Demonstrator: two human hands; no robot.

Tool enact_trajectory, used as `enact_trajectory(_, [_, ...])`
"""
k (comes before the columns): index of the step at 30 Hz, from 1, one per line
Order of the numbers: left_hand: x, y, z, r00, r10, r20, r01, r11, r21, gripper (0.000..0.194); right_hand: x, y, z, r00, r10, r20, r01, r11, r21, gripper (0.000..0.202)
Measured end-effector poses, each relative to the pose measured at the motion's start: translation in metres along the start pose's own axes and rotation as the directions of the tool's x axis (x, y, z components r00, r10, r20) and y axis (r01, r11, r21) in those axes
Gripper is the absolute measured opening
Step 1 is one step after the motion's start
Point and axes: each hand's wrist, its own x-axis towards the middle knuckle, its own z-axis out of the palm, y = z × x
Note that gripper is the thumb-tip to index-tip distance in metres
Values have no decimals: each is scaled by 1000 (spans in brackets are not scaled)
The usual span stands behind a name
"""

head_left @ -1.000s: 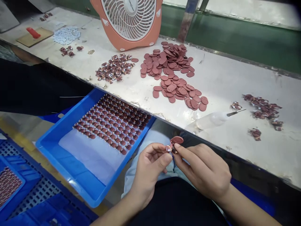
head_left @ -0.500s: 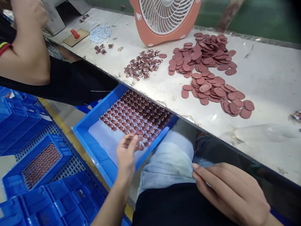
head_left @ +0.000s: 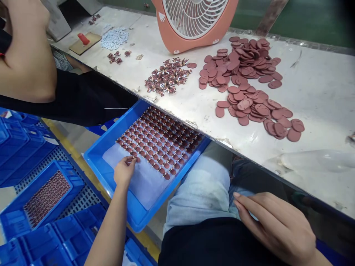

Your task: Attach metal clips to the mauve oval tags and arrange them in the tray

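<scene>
My left hand (head_left: 124,170) is over the blue tray (head_left: 95,151), its thumb and fingertips pinched on a small reddish-brown oval piece (head_left: 138,159) at the open end of the rows. Beneath the fingers lies a pale liner sheet (head_left: 146,188). Several rows of brown oval pieces (head_left: 161,142), each with a small light-and-dark part on one end, fill the tray's far side. My right hand (head_left: 277,221) hovers above my lap, thumb and fingers pressed together; whatever is between the tips, if anything, is too small to make out.
On the bench stand an orange fan (head_left: 172,40), heaps of flat brown ovals (head_left: 249,103), a pile of small brown-and-white parts (head_left: 168,75) and small pale-blue pieces (head_left: 115,38). A co-worker's arm (head_left: 30,62) is at left. Blue crates (head_left: 55,236) sit below.
My left hand has moved left and slightly down across the tray, from the near end of the rows to the front left row. My right hand stays almost in place, still pinched.
</scene>
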Motion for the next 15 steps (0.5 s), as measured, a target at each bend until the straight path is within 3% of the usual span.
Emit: enact_trajectory(15, [14,1,8,1000,4,25,-7,996,86,33,-3,2,1,999,31,-16,-31,999,-24,29])
